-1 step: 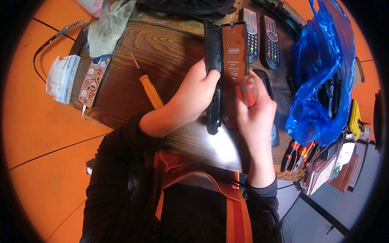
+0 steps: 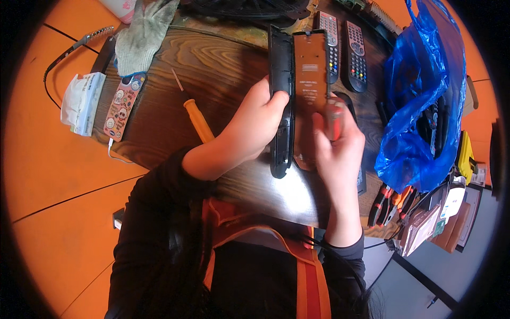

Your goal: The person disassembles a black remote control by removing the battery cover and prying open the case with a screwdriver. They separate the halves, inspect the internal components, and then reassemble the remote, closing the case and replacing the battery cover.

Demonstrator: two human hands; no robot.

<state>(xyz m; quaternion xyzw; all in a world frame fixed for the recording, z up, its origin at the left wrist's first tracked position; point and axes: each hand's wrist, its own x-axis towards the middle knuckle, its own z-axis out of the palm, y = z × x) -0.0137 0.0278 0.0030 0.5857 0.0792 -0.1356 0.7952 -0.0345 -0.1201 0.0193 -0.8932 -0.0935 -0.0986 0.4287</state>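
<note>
My left hand [image 2: 263, 117] is closed round a long black remote control shell half [image 2: 282, 69], its thumb over the edge. Right beside the shell, a brown circuit board [image 2: 309, 64] stands lengthwise with a narrow gap between them. My right hand [image 2: 342, 143] is closed at the board's right edge and also grips a red-handled tool [image 2: 334, 114], blurred, whose tip I cannot make out. Under the right hand a dark flat piece [image 2: 361, 181] shows only in part. An orange-handled screwdriver [image 2: 197, 119] lies on the table left of my left hand.
Two remote controls [image 2: 356, 56] lie at the back right. A blue plastic bag [image 2: 419, 106] holding dark items stands on the right, with pliers [image 2: 390, 202] below it. At left are a phone [image 2: 123, 106] on a cable, a tissue pack [image 2: 85, 103] and a glove [image 2: 141, 48].
The circuit board has shifted slightly right, away from the shell. My right hand and the red-handled tool have moved a little right with it; my left hand stays in place.
</note>
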